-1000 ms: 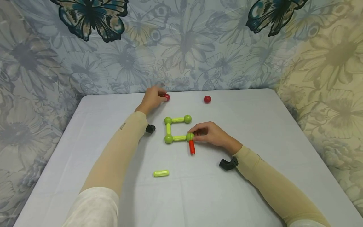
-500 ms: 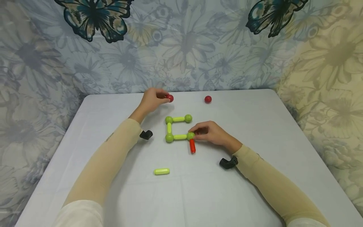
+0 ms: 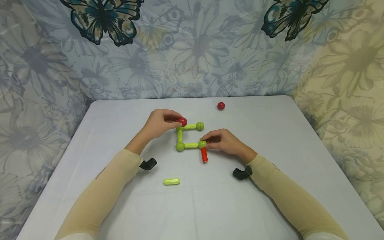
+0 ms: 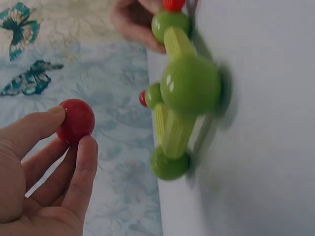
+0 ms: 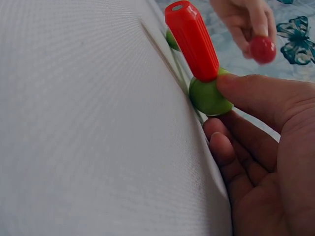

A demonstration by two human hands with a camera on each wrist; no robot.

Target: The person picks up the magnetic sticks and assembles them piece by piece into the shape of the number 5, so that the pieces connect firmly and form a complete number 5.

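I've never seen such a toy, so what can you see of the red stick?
The red stick is short, straight and ridged, shiny like plastic, with a small greyish spot in its free end. Its other end meets a green ball pinched by the right hand. It points towards the person.

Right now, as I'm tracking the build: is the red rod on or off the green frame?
On: the red rod touches the green end ball, which the right hand pinches.
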